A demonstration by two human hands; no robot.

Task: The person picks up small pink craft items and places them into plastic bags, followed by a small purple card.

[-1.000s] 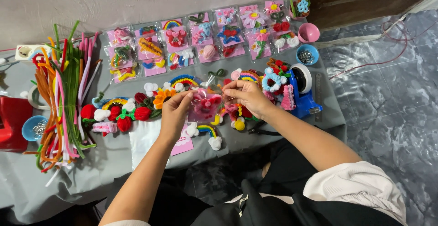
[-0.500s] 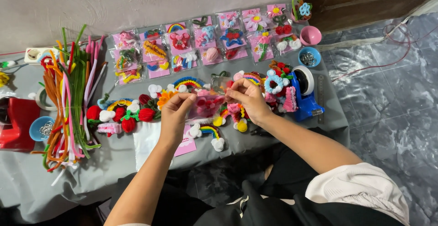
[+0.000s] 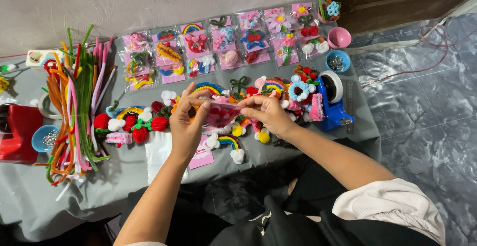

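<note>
— What do we have in our hands?

— A small clear plastic packet with a pink and red fuzzy craft piece inside (image 3: pixel 222 115). Our left hand (image 3: pixel 188 122) has its grip clamped on the packet's left end, thumb on top; our right hand (image 3: pixel 266 114) pinches the right end, fingers together on its edge. We hold it just above the grey cloth-covered tabletop (image 3: pixel 119 171), near the middle.

— And around it?

— Loose fuzzy rainbows, cherries and flowers (image 3: pixel 134 124) lie under and beside our hands. Far from us, rows of pink-backed packets holding finished pieces (image 3: pixel 223 44) lie flat. At the left, a bundle of long coloured pipe cleaners (image 3: pixel 74 107). Right of our right hand, a blue tape dispenser (image 3: pixel 334 102), with a pink bowl (image 3: pixel 340 37) and a blue bowl (image 3: pixel 338 60) farther back.

— Under our left wrist?

— A pink card (image 3: pixel 201 156) on white paper.
</note>
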